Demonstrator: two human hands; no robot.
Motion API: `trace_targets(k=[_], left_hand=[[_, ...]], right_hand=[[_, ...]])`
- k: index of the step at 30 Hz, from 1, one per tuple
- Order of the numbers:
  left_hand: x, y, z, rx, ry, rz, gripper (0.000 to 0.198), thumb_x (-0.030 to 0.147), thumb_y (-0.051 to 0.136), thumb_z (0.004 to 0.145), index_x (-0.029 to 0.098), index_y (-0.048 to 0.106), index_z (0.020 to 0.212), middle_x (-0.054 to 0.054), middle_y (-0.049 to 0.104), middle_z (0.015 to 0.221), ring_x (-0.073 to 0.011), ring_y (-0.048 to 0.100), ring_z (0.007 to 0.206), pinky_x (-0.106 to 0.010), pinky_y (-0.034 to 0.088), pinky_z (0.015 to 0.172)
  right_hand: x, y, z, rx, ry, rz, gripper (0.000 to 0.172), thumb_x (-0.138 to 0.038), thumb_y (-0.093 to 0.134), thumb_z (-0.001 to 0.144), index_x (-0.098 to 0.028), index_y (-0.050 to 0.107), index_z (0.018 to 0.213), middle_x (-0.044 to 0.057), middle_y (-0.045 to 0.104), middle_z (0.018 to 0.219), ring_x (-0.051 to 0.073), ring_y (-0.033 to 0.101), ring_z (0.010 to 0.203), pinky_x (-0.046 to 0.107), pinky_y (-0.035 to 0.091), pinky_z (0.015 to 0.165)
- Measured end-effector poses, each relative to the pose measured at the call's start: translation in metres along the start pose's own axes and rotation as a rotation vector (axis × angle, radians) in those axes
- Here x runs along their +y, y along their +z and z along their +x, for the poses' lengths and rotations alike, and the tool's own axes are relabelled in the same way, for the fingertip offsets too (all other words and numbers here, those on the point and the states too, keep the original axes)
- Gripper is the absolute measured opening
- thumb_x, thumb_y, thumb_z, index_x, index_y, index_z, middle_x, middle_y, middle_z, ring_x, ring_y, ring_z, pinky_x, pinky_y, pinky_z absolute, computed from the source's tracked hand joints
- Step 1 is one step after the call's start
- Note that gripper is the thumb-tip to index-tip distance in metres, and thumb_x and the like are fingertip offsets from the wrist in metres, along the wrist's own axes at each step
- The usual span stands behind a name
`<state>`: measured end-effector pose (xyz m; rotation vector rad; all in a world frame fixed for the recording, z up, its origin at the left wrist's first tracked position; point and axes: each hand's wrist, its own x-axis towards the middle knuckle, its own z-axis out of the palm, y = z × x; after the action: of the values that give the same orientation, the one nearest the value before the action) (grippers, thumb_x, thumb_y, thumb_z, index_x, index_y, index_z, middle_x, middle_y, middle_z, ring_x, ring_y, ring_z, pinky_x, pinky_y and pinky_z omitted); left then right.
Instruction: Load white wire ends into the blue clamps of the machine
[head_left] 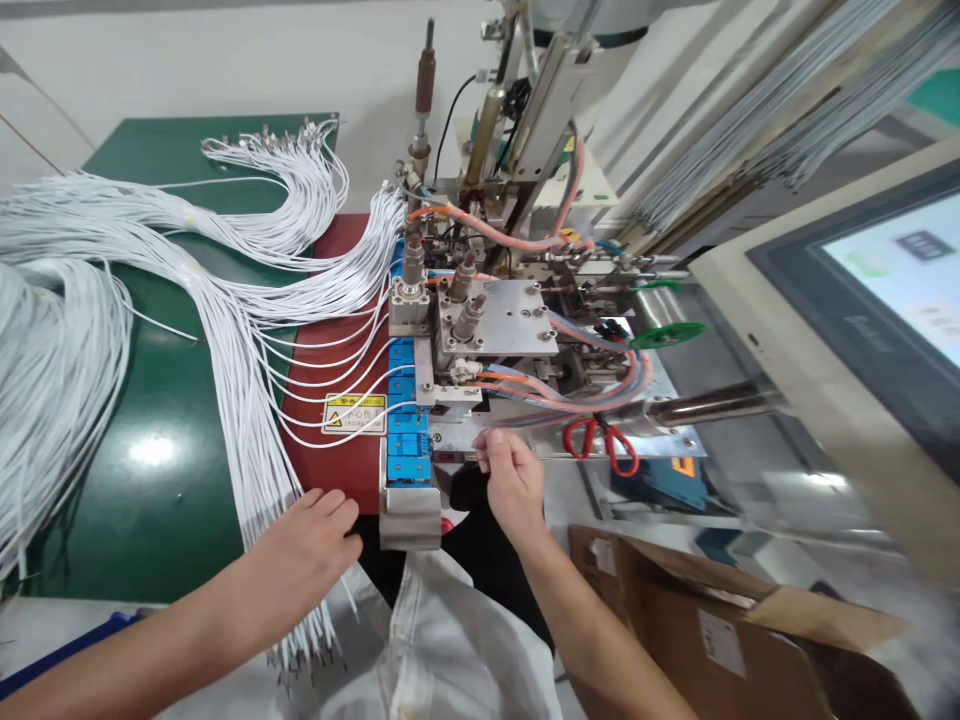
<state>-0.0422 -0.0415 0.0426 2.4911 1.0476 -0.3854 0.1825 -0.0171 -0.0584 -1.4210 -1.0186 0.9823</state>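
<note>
Head view shows white wires fanning from a bundle at 9 o'clock across the red plate, several of them reaching the blue track on the 9 o'clock side of the machine. Those look set in place, though their ends are hard to make out; no wire shows at the track's lowest 2 blocks, and many strands lie loose on the green counter, so I judge much is left. The left hand, at 8 o'clock, lies back uppermost beside the bundle, fingers curled toward 3 o'clock; whether its grip is clamped on a strand I cannot tell. The right hand, between 5 and 6 o'clock, points toward 11 o'clock near the track, fingers bent; whether its grip pinches anything I cannot tell.
</note>
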Motion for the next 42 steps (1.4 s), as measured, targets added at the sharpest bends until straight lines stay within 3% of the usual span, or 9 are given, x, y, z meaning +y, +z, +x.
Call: trace_targets(k=[6, 13, 19, 22, 25, 31, 35, 39, 42], left_hand=[[-0.002, 0.000, 0.021, 0.064, 0.053, -0.130, 0.012, 0.025, 0.048, 0.086, 0.019, 0.057, 0.083, -0.002, 0.054, 0.081, -0.0173, 0.051, 0.077, -0.031, 0.040, 0.072], [-0.009, 0.007, 0.001, 0.026, -0.017, 0.167, 0.018, 0.006, 0.050, 0.078, 0.016, 0.062, 0.068, -0.006, 0.056, 0.078, -0.0208, 0.051, 0.078, -0.035, 0.042, 0.071], [-0.009, 0.006, 0.032, 0.617, -0.035, -0.144, 0.016, 0.024, 0.047, 0.088, 0.018, 0.061, 0.087, -0.002, 0.061, 0.082, -0.0138, 0.056, 0.077, -0.028, 0.046, 0.074], [-0.003, 0.007, 0.049, 0.738, -0.082, -0.176, 0.015, 0.023, 0.048, 0.087, 0.018, 0.062, 0.087, -0.002, 0.063, 0.082, -0.0137, 0.058, 0.077, -0.027, 0.048, 0.075], [0.005, 0.011, 0.056, 0.754, -0.090, -0.187, 0.017, 0.022, 0.046, 0.088, 0.017, 0.061, 0.094, -0.004, 0.064, 0.085, -0.0153, 0.060, 0.081, -0.029, 0.049, 0.078], [0.021, 0.019, 0.062, 0.665, 0.003, -0.240, 0.041, 0.019, 0.038, 0.090, 0.019, 0.036, 0.131, -0.005, 0.064, 0.094, -0.0146, 0.062, 0.084, -0.028, 0.052, 0.077], [0.023, 0.021, 0.067, 0.756, -0.008, -0.329, 0.033, 0.016, 0.035, 0.090, 0.018, 0.051, 0.119, -0.006, 0.066, 0.094, -0.0123, 0.064, 0.079, -0.023, 0.053, 0.073], [0.023, 0.022, 0.072, 0.846, -0.173, -0.552, 0.018, 0.022, 0.051, 0.084, 0.018, 0.064, 0.095, -0.003, 0.070, 0.085, -0.0116, 0.065, 0.070, -0.021, 0.053, 0.068], [0.024, 0.020, 0.073, 0.764, -0.292, -0.671, 0.011, 0.022, 0.057, 0.080, 0.020, 0.067, 0.082, 0.000, 0.070, 0.078, -0.0120, 0.065, 0.068, -0.021, 0.052, 0.065]], right_hand=[[-0.020, 0.000, -0.013, -0.133, -0.050, 0.066, 0.032, -0.039, 0.043, 0.086, -0.017, 0.056, 0.066, -0.002, 0.048, 0.056, 0.010, 0.043, 0.050, 0.023, 0.036, 0.049], [-0.022, -0.007, -0.014, -0.037, 0.016, 0.081, 0.034, -0.041, 0.046, 0.084, -0.017, 0.055, 0.061, -0.002, 0.046, 0.052, 0.010, 0.041, 0.048, 0.021, 0.034, 0.045], [-0.025, 0.002, -0.025, -0.162, -0.061, 0.247, 0.030, -0.040, 0.046, 0.085, -0.017, 0.064, 0.077, 0.002, 0.058, 0.064, 0.012, 0.051, 0.055, 0.025, 0.042, 0.053], [-0.027, 0.002, -0.028, -0.126, -0.115, 0.357, 0.028, -0.039, 0.046, 0.084, -0.018, 0.065, 0.083, 0.004, 0.060, 0.071, 0.014, 0.054, 0.057, 0.028, 0.044, 0.055], [-0.033, 0.000, -0.024, -0.068, -0.114, 0.274, 0.019, -0.032, 0.052, 0.082, -0.019, 0.065, 0.077, 0.003, 0.060, 0.068, 0.013, 0.054, 0.054, 0.027, 0.045, 0.053], [-0.049, 0.006, -0.019, -0.185, -0.096, -0.017, 0.020, -0.027, 0.054, 0.079, -0.018, 0.059, 0.061, 0.000, 0.057, 0.057, 0.012, 0.052, 0.054, 0.023, 0.044, 0.052], [-0.045, 0.011, -0.023, 0.036, -0.026, 0.084, 0.020, -0.029, 0.047, 0.084, -0.018, 0.061, 0.075, 0.000, 0.059, 0.063, 0.012, 0.053, 0.057, 0.024, 0.046, 0.055], [-0.041, 0.014, -0.027, -0.033, -0.138, 0.009, 0.012, -0.023, 0.053, 0.080, -0.019, 0.064, 0.080, 0.004, 0.062, 0.077, 0.015, 0.059, 0.069, 0.027, 0.048, 0.064], [-0.045, 0.017, -0.027, -0.060, -0.202, -0.072, 0.009, -0.019, 0.056, 0.077, -0.019, 0.064, 0.073, 0.003, 0.061, 0.072, 0.015, 0.058, 0.067, 0.027, 0.047, 0.062]])
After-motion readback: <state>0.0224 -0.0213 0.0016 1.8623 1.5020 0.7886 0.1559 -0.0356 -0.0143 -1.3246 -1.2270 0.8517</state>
